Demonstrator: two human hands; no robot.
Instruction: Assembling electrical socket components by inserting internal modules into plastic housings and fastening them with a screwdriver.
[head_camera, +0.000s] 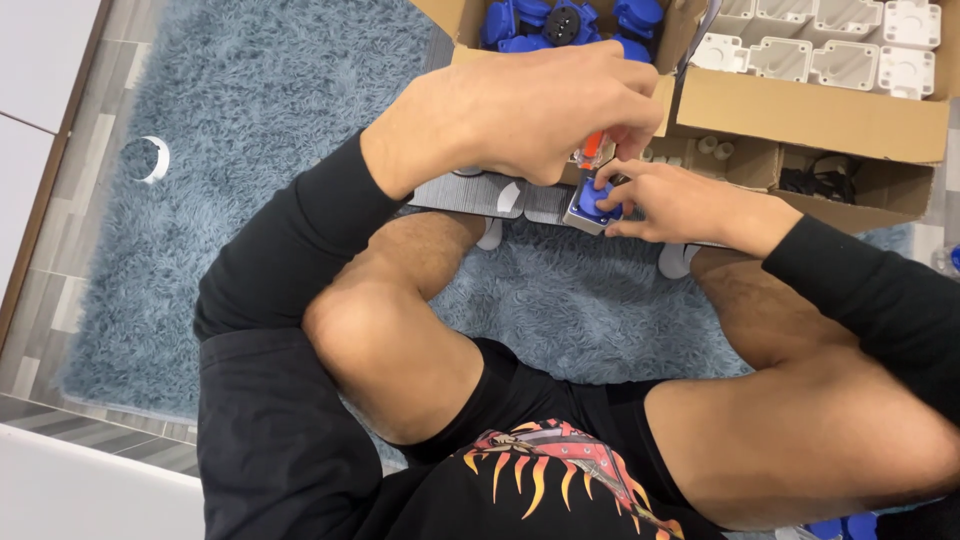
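Observation:
My left hand (545, 110) is closed around a tool with an orange handle (592, 150), held upright over a small grey box with a blue socket cover (597, 203). My right hand (672, 200) grips that box from the right, fingers on its blue top. The box rests on a grey slatted board (470, 192) lying across the blue shaggy rug (250, 130). My bare knees and black sleeves fill the lower part of the head view.
A cardboard box (800, 115) stands beyond my hands, with blue socket parts (560, 22) on the left and white housings (830, 45) on the right. Lower compartments hold small white pieces (712, 148) and a black cable (815, 180). Tiled floor lies left.

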